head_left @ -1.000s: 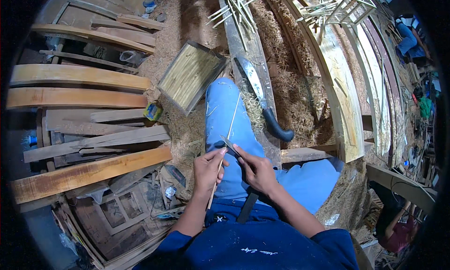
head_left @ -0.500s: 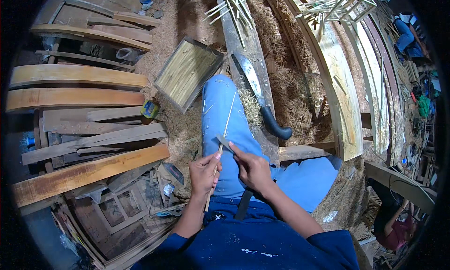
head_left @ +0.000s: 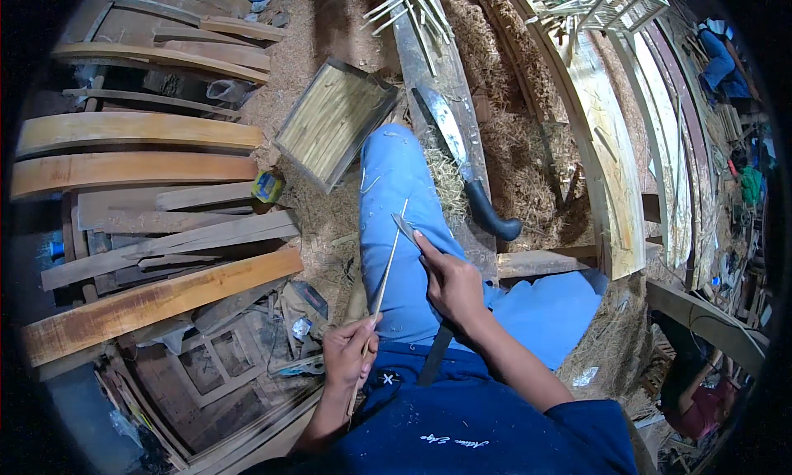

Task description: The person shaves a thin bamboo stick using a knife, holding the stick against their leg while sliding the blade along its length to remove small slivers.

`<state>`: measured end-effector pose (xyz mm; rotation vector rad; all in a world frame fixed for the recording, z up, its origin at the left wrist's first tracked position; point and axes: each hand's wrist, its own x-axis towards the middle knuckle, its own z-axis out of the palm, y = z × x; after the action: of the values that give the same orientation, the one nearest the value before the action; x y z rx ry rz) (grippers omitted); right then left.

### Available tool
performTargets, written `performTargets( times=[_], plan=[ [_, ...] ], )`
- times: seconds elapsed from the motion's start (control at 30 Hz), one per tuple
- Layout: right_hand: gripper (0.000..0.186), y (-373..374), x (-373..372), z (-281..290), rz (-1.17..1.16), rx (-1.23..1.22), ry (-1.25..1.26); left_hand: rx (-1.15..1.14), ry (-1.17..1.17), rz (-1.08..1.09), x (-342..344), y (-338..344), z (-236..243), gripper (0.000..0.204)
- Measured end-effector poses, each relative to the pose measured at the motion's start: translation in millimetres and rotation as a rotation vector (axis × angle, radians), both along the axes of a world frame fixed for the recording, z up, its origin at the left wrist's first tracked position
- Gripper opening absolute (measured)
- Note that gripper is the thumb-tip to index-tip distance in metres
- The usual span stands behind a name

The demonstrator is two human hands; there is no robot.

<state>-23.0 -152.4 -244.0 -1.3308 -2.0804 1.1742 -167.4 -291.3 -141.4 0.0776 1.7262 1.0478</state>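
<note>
Navy shirt [head_left: 462,421], light blue trousers [head_left: 404,297]

From the wearer's head, the left hand [head_left: 350,353] and right hand [head_left: 455,283] are viewed closely, steeply downward, by fisheye.

Observed a shavings-strewn floor [head_left: 302,50] ahead of the fingers [head_left: 432,254]; noted loose planks [head_left: 161,306] to their left, brightly lit pale timbers [head_left: 617,198] to their right, a wooden frame [head_left: 227,392] behind, leftward.
</note>
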Motion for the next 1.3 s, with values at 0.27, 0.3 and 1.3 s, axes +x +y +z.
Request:
performTargets(
  times=[0.27,0.3,1.3],
  plan=[
    [0.051,-7.9,13.6,11.5,0.101,-0.002,0.138,-0.014,0.067,-0.07,0.8,28.0,-11.0,0.027],
    [0.049,-9.5,17.5,19.9,0.174,-0.044,0.07,-0.014,0.071,-0.065,2.2,34.2,-13.8,0.027],
    [0.037,57.5,51.1,18.5,-0.476,-0.711,0.652,0.153,0.116,-0.259,-2.8,17.0,0.1,0.022]
  ],
)
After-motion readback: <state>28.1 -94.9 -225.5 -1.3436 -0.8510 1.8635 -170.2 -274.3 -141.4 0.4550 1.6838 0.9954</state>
